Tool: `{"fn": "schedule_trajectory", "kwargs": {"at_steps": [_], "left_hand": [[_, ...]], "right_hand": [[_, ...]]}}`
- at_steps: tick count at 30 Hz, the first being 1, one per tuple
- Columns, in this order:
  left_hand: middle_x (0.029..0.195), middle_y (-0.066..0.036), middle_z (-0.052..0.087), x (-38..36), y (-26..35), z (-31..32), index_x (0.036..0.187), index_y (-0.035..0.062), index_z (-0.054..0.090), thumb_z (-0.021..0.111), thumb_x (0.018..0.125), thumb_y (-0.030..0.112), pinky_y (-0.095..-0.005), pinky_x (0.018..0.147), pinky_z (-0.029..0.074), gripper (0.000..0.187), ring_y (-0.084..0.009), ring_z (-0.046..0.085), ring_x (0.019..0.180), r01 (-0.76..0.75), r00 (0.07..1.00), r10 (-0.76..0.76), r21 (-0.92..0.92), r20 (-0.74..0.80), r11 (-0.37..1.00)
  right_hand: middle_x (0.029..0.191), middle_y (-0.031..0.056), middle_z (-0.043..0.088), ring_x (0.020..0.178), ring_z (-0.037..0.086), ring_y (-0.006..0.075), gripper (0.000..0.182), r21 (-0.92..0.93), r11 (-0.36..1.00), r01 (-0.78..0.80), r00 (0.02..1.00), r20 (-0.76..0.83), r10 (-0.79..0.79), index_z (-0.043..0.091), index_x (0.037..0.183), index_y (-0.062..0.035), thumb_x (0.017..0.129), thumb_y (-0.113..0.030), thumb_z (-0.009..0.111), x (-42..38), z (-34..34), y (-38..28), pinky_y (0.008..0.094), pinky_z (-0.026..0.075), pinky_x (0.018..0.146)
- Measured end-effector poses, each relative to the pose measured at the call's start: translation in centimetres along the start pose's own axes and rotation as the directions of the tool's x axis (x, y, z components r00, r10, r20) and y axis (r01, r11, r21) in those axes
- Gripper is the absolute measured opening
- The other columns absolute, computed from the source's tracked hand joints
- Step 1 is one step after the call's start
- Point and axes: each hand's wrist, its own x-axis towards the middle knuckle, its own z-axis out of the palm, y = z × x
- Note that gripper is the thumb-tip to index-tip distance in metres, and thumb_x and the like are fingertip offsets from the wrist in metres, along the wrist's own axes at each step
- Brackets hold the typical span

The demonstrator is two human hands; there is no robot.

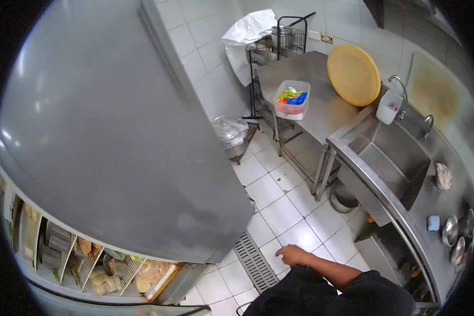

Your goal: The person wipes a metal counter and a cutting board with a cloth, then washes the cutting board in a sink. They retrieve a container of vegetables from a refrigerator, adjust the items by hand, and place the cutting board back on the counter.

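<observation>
My right hand [295, 256] is low in the view, above the white tiled floor near the metal floor drain grate [255, 262]. It is loosely bent, with a finger pointing left, and I see nothing in it. My bare forearm runs to a black sleeve on the right. My left hand is out of view. To the left stands a large grey refrigerator [121, 131], its interior exposed at the lower left. On its wire shelves are metal containers [58, 238], a bag of pale food [104, 283] and other bagged food [150, 274]. My right hand touches none of these.
A steel table [310, 79] carries a clear plastic tub [292, 100] of colourful items and a round yellow board [354, 75]. The steel sink [389, 158] adjoins it, with metal bowls [450, 230] and a blue sponge [433, 223]. A lined bin [236, 138] stands behind.
</observation>
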Motion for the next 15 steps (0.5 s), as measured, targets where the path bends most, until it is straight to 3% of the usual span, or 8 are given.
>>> {"fn": "schedule_trajectory", "kwargs": {"at_steps": [2,4,6,11,15], "left_hand": [[0.142,-0.015,0.043,-4.0,7.1,6.2,0.141,0.0034,0.039,0.058,0.090,0.013,-0.0374,0.099,0.043,0.055,-0.0258,0.049,0.124,0.059,0.967,-0.019,-0.148,0.253,0.987],[0.142,-0.014,0.042,-6.8,9.3,10.8,0.137,0.0026,0.045,0.057,0.091,0.008,-0.0374,0.102,0.039,0.048,-0.0255,0.048,0.124,0.135,0.866,0.048,-0.325,0.498,0.936],[0.138,-0.013,0.046,-9.4,12.6,14.1,0.129,-0.0004,0.051,0.058,0.087,0.000,-0.0328,0.096,0.043,0.043,-0.0241,0.051,0.118,0.116,0.764,0.176,-0.400,0.621,0.909],[0.134,-0.012,0.049,-13.3,19.2,21.4,0.118,-0.0027,0.059,0.061,0.084,-0.003,-0.0305,0.089,0.047,0.034,-0.0206,0.054,0.112,0.185,0.503,0.311,-0.452,0.807,0.873],[0.128,-0.013,0.053,-15.3,23.2,27.7,0.119,-0.0031,0.059,0.063,0.084,-0.001,-0.0303,0.087,0.049,0.035,-0.0205,0.058,0.107,0.240,0.327,0.349,-0.435,0.878,0.868]], "right_hand": [[0.102,0.0184,0.068,0.098,0.063,0.0373,0.039,-0.078,0.996,-0.037,0.995,-0.092,0.029,0.067,0.115,-0.0146,0.077,-0.013,0.060,-1.1,-2.8,4.0,0.0441,0.049,0.090],[0.100,0.0179,0.068,0.098,0.063,0.0371,0.035,-0.047,0.994,-0.103,0.985,-0.147,0.095,0.069,0.112,-0.0141,0.078,-0.013,0.060,-2.6,-6.1,6.5,0.0439,0.049,0.090],[0.098,0.0175,0.069,0.096,0.063,0.0365,0.034,-0.032,0.988,-0.151,0.973,-0.183,0.142,0.069,0.110,-0.0140,0.078,-0.013,0.060,-3.5,-8.5,9.5,0.0437,0.048,0.090],[0.093,0.0149,0.070,0.093,0.064,0.0341,0.027,0.077,0.963,-0.257,0.906,-0.328,0.268,0.071,0.102,-0.0118,0.078,-0.012,0.058,-4.7,-12.0,14.2,0.0428,0.049,0.087],[0.091,0.0135,0.070,0.091,0.065,0.0330,0.024,0.210,0.935,-0.287,0.849,-0.397,0.350,0.072,0.097,-0.0107,0.077,-0.012,0.059,-4.8,-13.7,14.9,0.0425,0.050,0.085]]}}
